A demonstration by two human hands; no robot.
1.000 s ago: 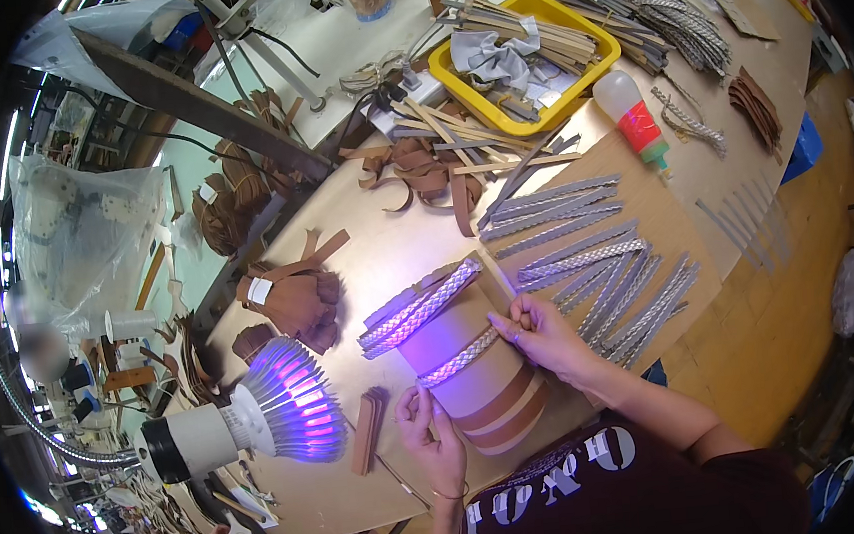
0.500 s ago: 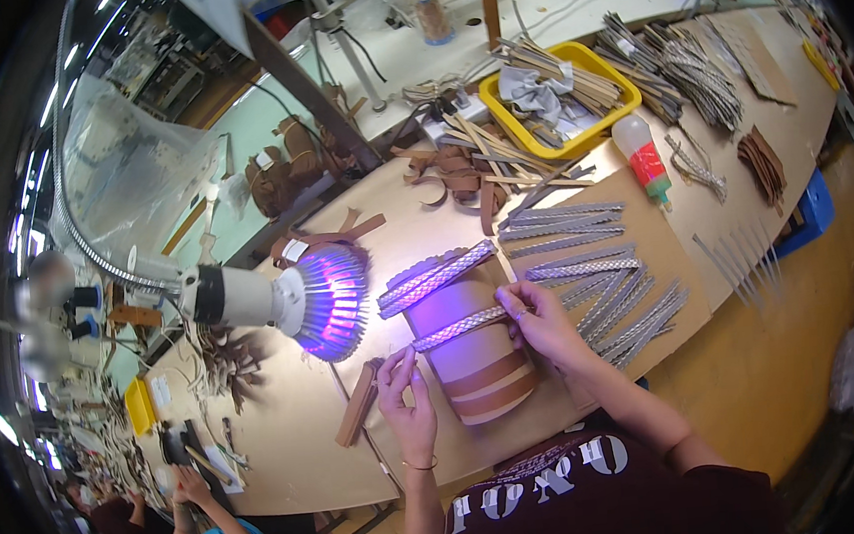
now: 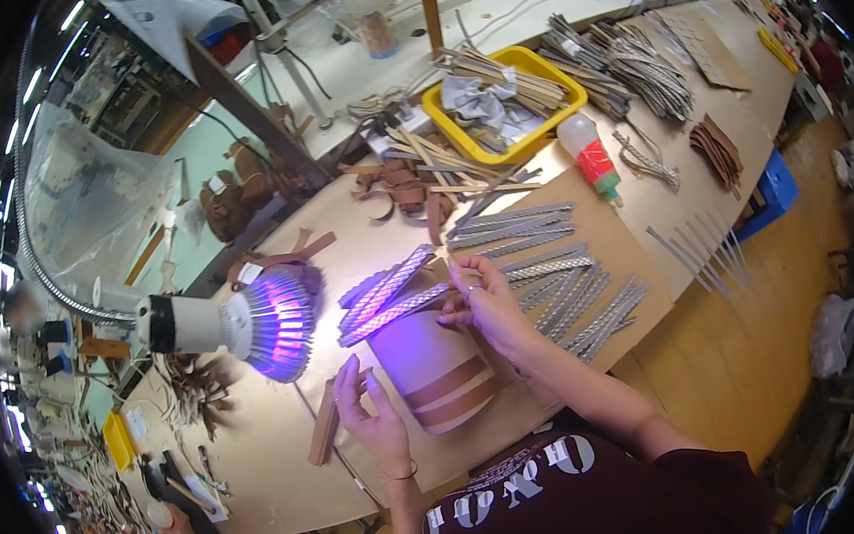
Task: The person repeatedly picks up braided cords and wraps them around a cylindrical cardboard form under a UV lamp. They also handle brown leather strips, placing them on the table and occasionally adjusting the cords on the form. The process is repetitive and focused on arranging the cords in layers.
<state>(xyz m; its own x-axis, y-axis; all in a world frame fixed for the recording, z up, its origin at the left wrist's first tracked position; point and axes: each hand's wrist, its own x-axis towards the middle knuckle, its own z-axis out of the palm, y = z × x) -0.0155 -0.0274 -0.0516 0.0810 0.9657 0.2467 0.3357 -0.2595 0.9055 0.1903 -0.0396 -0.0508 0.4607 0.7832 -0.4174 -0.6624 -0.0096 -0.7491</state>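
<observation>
A beige cylindrical form point(image 3: 419, 353) lies on the work table, with two brown leather bands point(image 3: 446, 381) across its near end. Several silver-grey braided strips point(image 3: 384, 290) lie slantwise across its far end under purple light. My right hand point(image 3: 490, 307) pinches the right end of the nearest braided strip point(image 3: 391, 313); its fingertips partly hide that end. Beside the form's left edge, my left hand point(image 3: 374, 422) is raised with thumb and fingers apart, holding nothing. It is off the strip.
A lamp point(image 3: 271, 324) glows purple left of the form. More braided strips point(image 3: 548, 277) lie to the right. Beyond are a yellow tray point(image 3: 551, 127) of strips and a squeeze bottle point(image 3: 594, 163). Brown leather scraps point(image 3: 411, 193) lie behind. A co-worker's hand point(image 3: 176, 523) shows lower left.
The braided strip has moved farther up the form, next to the other strips. My left hand has let go of its left end; my right hand has moved up with it. The view has shifted.
</observation>
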